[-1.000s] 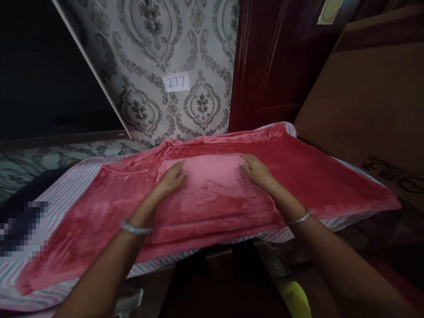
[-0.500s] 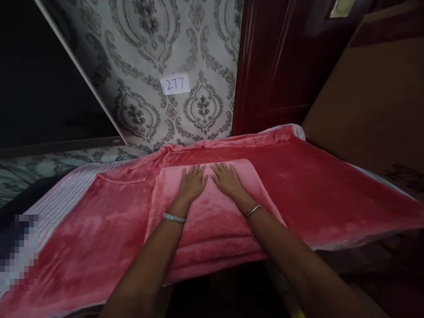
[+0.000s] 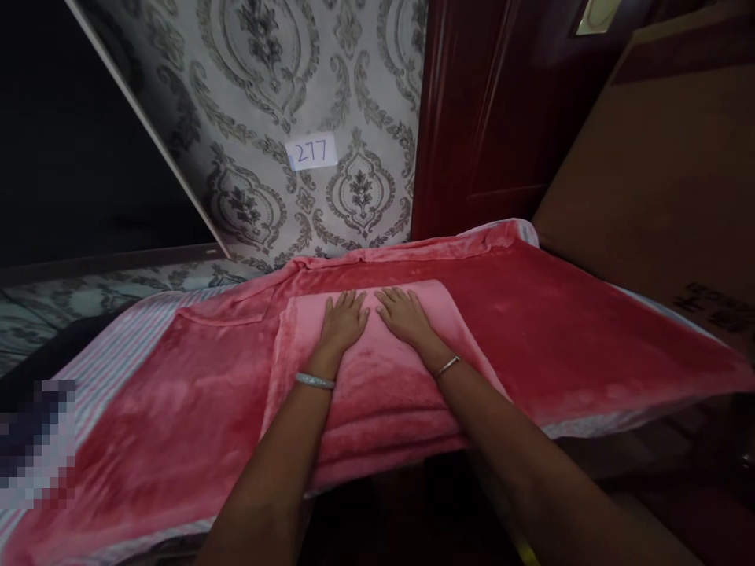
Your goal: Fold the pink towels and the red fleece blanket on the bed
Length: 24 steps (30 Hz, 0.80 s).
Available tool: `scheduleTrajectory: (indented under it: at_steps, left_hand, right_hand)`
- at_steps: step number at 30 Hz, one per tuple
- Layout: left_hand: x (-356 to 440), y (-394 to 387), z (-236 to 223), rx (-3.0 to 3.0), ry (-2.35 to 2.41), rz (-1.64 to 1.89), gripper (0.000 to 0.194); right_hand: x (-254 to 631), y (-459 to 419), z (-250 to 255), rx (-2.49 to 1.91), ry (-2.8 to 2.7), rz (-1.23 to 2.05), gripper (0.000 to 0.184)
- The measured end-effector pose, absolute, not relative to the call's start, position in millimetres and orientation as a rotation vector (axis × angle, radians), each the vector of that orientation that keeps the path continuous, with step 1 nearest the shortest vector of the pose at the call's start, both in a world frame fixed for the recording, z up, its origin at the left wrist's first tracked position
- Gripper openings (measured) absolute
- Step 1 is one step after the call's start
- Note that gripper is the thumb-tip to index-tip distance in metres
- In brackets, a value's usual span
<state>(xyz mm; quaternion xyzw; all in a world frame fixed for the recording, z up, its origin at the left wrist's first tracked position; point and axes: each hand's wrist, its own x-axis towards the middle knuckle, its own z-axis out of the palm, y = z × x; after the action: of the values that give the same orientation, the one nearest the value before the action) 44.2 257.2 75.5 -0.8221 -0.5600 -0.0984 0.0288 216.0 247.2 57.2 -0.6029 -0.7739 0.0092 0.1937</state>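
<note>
A folded pink plush blanket (image 3: pixel 383 385) lies in front of me, its near edge showing several soft layers. My left hand (image 3: pixel 344 322) rests flat on its far part, fingers extended and a little apart. Beside it, my right hand (image 3: pixel 405 316) presses flat on the same blanket, fingers stretched toward the wall. Neither hand grips anything. A pale bangle circles my left wrist and a thin silver one my right. Under the folded blanket spreads a red plush cover (image 3: pixel 566 330) with a striped border (image 3: pixel 127 358) at the left.
Behind stands a patterned wall with a paper label (image 3: pixel 311 151) reading 277. A dark screen-like panel (image 3: pixel 88 149) is at the left. A dark red door (image 3: pixel 472 118) and a large cardboard box (image 3: pixel 666 157) stand at the right.
Both hands stay flat on the folded blanket in nearly the same place. The view has shifted slightly.
</note>
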Motion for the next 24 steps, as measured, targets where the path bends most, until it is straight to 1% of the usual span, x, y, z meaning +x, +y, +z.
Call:
scheduleTrajectory:
  at_steps: [6,11,14,17,19,24]
  left_hand:
    - [41,260,85,-2.577,-1.735,-0.216,0.058]
    - [-4,275,99,-2.504,-1.958,-0.062,0.062]
    - [-38,282,95,-2.386,-2.143,-0.141,0.063]
    - [-58,283,85,-2.352,-2.234,-0.312,0.063]
    - [-62,283,79,-2.355,-2.24,-0.383,0.064]
    - [-60,285,74,-2.309,-2.265,-0.403,0.064]
  right_hand:
    - [217,245,70,-1.713,-2.23,0.043,0.051]
    - [248,246,76,-1.922,-2.136,0.034,0.051]
    - [271,248,71,-2.064,-1.963,0.133,0.053]
    - [281,250,62,-2.068,-1.851,0.218,0.054]
    - [282,252,56,-2.042,-1.832,0.197,0.054]
    - [282,257,47,-1.998,-1.815,0.175,0.055]
